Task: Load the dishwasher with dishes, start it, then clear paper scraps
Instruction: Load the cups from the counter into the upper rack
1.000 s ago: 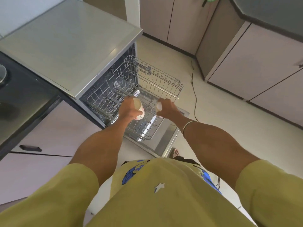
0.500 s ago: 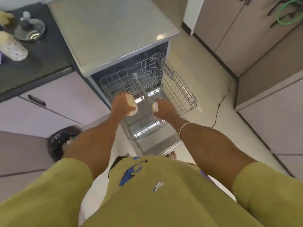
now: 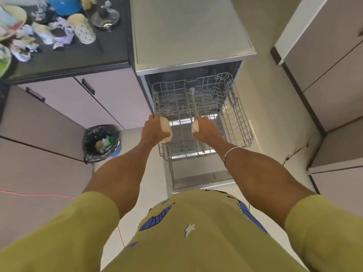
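Observation:
The dishwasher [image 3: 188, 36] stands open, its door [image 3: 196, 177] folded down and the wire rack [image 3: 233, 114] pulled out over it. My left hand [image 3: 152, 130] grips a cream cup [image 3: 166, 127] above the rack's front left part. My right hand [image 3: 206, 130] holds a smaller pale cup [image 3: 195, 126] over the rack's middle. Crumpled paper scraps [image 3: 39, 34] lie on the dark counter [image 3: 68, 59] to the left, among cups and a glass lid [image 3: 106, 16].
A bin lined with a black bag [image 3: 101, 143] stands on the floor left of the door. Cabinet fronts [image 3: 334, 75] close in on the right. A dark cable [image 3: 298, 152] runs along the floor at right, a red thread [image 3: 39, 194] at left.
The view has swung left and up, bringing the counter with the scraps and the bin into sight. Both hands stay over the rack with their cups, barely shifted.

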The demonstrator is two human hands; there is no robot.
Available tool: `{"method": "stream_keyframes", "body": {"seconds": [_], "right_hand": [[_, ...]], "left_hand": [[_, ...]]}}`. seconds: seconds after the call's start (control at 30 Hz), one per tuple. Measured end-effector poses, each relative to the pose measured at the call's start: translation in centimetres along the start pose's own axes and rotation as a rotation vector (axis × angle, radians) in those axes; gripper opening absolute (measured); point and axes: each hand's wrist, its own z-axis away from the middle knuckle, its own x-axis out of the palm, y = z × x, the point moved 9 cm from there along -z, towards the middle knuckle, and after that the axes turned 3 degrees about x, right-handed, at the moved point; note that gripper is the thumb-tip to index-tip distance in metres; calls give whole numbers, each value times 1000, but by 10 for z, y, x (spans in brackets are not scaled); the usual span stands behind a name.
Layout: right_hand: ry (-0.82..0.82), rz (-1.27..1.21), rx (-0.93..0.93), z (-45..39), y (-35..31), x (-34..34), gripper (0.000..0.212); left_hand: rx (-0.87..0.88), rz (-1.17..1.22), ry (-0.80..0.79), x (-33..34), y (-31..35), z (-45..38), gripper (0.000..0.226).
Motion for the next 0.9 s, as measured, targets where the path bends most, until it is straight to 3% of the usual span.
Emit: {"method": "stream_keyframes", "body": {"seconds": [0.4, 0.9], "right_hand": [[-60, 55, -140, -7, -1, 7, 65], [-195, 28, -279, -96, 29, -23, 55]], "left_hand": [[-123, 53, 78, 6, 4, 10, 92], [-387, 177, 185, 29, 39, -60, 91]]}}
